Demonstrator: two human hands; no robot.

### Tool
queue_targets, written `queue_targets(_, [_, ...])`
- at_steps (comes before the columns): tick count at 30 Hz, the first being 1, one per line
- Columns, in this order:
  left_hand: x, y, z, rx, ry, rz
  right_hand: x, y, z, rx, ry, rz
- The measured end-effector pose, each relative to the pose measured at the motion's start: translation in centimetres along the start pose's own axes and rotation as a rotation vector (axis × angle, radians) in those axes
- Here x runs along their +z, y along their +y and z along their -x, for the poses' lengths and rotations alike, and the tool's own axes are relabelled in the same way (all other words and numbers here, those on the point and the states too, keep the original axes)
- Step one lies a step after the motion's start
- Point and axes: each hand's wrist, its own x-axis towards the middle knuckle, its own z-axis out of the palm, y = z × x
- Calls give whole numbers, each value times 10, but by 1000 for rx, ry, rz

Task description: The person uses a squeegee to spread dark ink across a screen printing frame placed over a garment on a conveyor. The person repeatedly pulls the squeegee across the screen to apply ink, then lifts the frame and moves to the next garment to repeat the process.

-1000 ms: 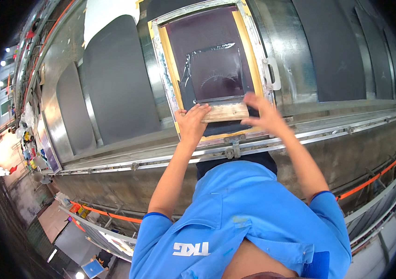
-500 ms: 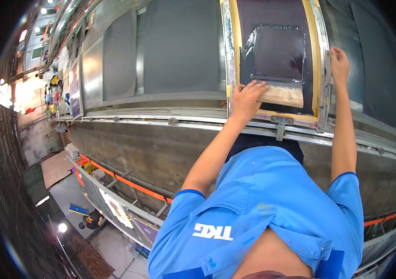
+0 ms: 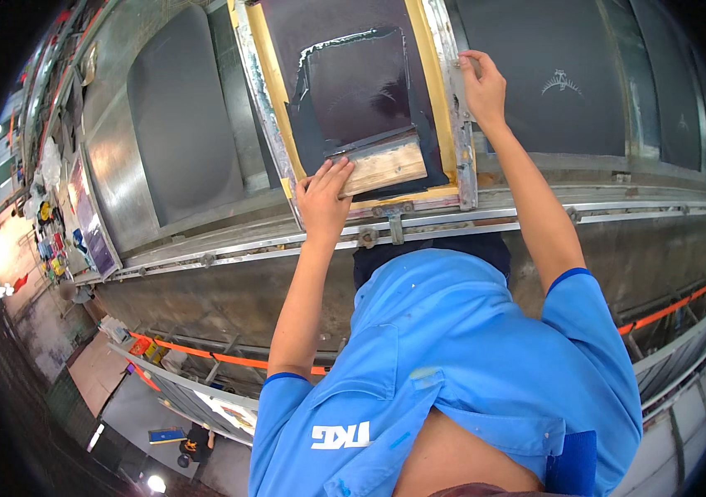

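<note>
A screen-printing frame [image 3: 464,161] with yellow tape along its inner edges lies on the long table, tilted a little. Dark, glossy ink outlines a rectangle on its mesh [image 3: 365,87]. Across the near end of the mesh rests a squeegee [image 3: 390,166] with a pale wooden handle. My left hand [image 3: 325,199] is closed over the frame's left side, its fingertips touching the squeegee's left end; the thumb is partly hidden. At the right side, my right hand [image 3: 484,89] grips the frame's outer bar with bent fingers.
A dark panel [image 3: 535,108] with a small white print lies right of the frame; another dark panel [image 3: 179,124] lies left. A metal rail [image 3: 287,246] with clamps runs along the near table edge. Behind me stands another long table [image 3: 195,398]; a person [image 3: 197,443] is farther off.
Both hands have moved the frame left along the table, the squeegee staying on its mesh. The printed panel at the right has come into sight. My view has turned too.
</note>
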Motion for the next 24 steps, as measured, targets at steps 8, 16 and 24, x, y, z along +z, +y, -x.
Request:
queue_targets(8, [-10,-28,19,59,2,-44,21,-4,9,-34,4,104])
queue_targets(16, [-5,-27,54,137,-11,-102,17,-2,3,51,-116,190])
queue_targets(24, [-22,-61,-123,115,44,-46,4,-89,-7,-583,-332,513])
